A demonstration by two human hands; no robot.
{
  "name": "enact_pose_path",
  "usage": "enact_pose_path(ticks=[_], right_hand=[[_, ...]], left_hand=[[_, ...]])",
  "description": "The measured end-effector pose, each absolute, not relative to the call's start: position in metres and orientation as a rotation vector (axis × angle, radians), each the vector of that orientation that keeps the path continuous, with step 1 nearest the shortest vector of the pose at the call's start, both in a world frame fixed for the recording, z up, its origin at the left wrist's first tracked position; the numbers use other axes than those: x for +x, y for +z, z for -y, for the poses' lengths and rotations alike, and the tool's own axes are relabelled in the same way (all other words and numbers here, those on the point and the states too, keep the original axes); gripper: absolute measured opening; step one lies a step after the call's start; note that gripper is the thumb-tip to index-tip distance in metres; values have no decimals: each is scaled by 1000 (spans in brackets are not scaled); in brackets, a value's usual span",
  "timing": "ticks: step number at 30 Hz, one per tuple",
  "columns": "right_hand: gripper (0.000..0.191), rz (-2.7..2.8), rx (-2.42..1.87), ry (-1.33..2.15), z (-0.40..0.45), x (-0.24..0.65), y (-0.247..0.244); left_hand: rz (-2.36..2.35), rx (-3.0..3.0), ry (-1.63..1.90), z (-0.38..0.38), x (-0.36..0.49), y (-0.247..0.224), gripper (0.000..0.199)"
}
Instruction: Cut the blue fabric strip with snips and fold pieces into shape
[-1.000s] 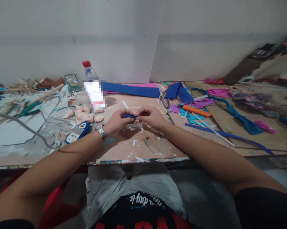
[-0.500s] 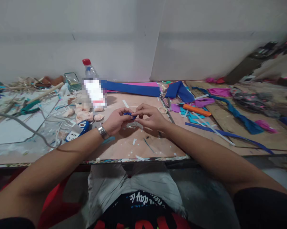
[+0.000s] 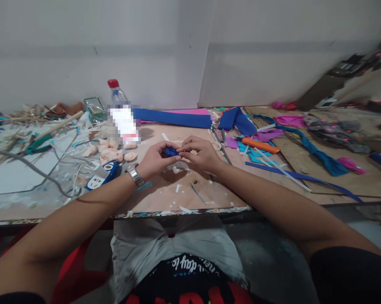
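Between my hands is a small crumpled piece of dark blue crepe paper or cloth (image 3: 171,152); I cannot tell which. My left hand (image 3: 155,160) curls around it, thumb below and fingers above. The fingertips of my right hand (image 3: 201,154) pinch its right side. Both hands are just above the middle of the table (image 3: 165,196). Beyond them lies a long folded blue strip (image 3: 174,118), with a folded blue piece (image 3: 237,121) to its right. Pale peach crumpled pieces (image 3: 109,153) lie left of my left hand.
An orange utility knife (image 3: 260,145) rests at right among paper scraps, near a thin blue strip (image 3: 298,175). A red-capped bottle (image 3: 116,90) stands at the back left. On the left are a blue-white power strip (image 3: 103,175), a grey cable (image 3: 35,166) and green-handled scissors (image 3: 40,145).
My hands have turned slightly, and more of the blue piece now shows as a bunched lump. Both hands still hold it in about the same place.
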State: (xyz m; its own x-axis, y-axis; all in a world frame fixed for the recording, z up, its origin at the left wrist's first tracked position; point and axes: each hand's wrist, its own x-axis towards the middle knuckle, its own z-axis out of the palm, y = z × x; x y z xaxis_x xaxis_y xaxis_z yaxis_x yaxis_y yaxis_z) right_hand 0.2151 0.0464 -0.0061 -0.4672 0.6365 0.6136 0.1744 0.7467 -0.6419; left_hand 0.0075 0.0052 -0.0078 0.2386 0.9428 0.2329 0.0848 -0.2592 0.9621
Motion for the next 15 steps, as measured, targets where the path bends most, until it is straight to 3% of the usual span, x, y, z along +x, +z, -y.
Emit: enact_pose_path(ticks=[11, 15], right_hand=[[14, 1872, -624, 817, -42, 209, -12], [11, 1887, -623, 734, -42, 210, -11]], left_hand=[[-933, 1591, 1334, -5, 11, -8, 34], [-936, 1632, 1367, -5, 10, -9, 34]])
